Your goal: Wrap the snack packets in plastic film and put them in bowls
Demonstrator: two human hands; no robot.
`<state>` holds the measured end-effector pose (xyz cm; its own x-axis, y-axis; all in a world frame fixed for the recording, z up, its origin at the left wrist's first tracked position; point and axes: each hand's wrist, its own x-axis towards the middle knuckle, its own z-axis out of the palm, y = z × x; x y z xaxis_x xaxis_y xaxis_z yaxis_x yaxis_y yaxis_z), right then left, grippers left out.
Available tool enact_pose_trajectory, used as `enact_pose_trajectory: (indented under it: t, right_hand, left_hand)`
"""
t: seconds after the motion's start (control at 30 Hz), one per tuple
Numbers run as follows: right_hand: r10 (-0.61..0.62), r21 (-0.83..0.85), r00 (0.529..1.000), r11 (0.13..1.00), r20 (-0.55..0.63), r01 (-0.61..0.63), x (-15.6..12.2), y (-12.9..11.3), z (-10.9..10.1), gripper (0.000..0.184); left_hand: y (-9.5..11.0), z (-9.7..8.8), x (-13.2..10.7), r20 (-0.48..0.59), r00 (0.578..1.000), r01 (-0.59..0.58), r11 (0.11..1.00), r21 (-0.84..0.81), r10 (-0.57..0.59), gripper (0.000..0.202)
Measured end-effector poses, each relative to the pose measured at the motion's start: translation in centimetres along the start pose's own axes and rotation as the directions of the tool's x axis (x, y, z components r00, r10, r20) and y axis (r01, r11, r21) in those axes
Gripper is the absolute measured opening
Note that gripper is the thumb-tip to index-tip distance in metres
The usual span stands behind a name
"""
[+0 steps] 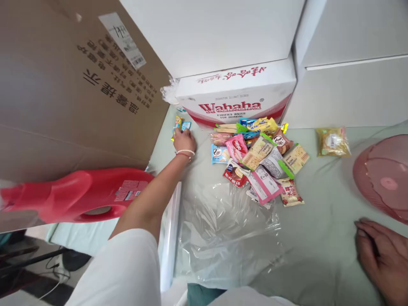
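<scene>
Stretched out beside the cardboard box, my left hand (185, 142) has its fingers bent down round a small yellow snack packet (177, 124). A small blue packet (186, 125) lies just past its fingertips. To the right of this hand is a pile of wrapped snacks (258, 153), among them a pink packet (236, 148) and a blue-and-white packet (219, 154). My right hand (382, 255) rests on the green cloth at the right edge, fingers lying loosely with nothing visible in them. It is nearest to a pink translucent bowl (366, 170).
A white Wahaha water carton (236, 100) stands behind the snacks. A large cardboard box (79, 127) and a red jug (76, 195) are at left. Clear plastic film (229, 238) lies in front of the pile. A yellow wrapped snack (333, 142) sits apart near the bowl.
</scene>
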<state>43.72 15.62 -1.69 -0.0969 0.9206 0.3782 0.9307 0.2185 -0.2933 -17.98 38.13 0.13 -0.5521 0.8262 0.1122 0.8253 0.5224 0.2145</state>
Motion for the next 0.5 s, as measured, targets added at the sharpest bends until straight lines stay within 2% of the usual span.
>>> enact_pose_trajectory:
  t: [0.1, 0.17, 0.23, 0.3, 0.4, 0.5]
  right_hand:
    - [-0.076, 0.023, 0.997, 0.997, 0.017, 0.076, 0.1, -0.2, 0.0, 0.039]
    - [-0.065, 0.038, 0.998, 0.997, 0.015, 0.065, 0.0, -0.2, 0.0, 0.037]
    - [-0.048, 0.054, 0.999, 0.997, 0.002, 0.048, -0.1, -0.1, 0.2, 0.033]
    - [-0.035, 0.054, 0.999, 0.998, -0.005, 0.035, -0.3, -0.2, 0.3, 0.029]
    - [-0.021, 0.04, 1.0, 0.999, -0.009, 0.022, -0.2, -0.5, 0.4, 0.024]
    - [-0.017, 0.048, 1.0, 0.999, -0.015, 0.017, 0.0, -1.1, 0.1, 0.021]
  left_hand:
    - [-1.3, -1.7, -2.7, -0.024, 0.997, -0.067, 0.995, 0.069, 0.068, 0.039]
    - [-1.8, -2.6, -3.0, -0.075, 0.996, -0.047, 0.992, 0.113, 0.056, 0.057]
    - [-1.7, -3.0, -1.9, -0.092, 0.995, 0.038, 0.992, 0.124, -0.026, 0.082]
    - [-1.3, -3.0, 0.2, -0.016, 0.991, 0.131, 0.986, 0.105, -0.13, 0.095]
    - [0.2, -2.2, 3.3, 0.146, 0.972, 0.173, 0.981, 0.09, -0.185, 0.09]
    - [1.7, -1.4, 4.3, 0.177, 0.971, 0.139, 0.984, 0.114, -0.158, 0.073]
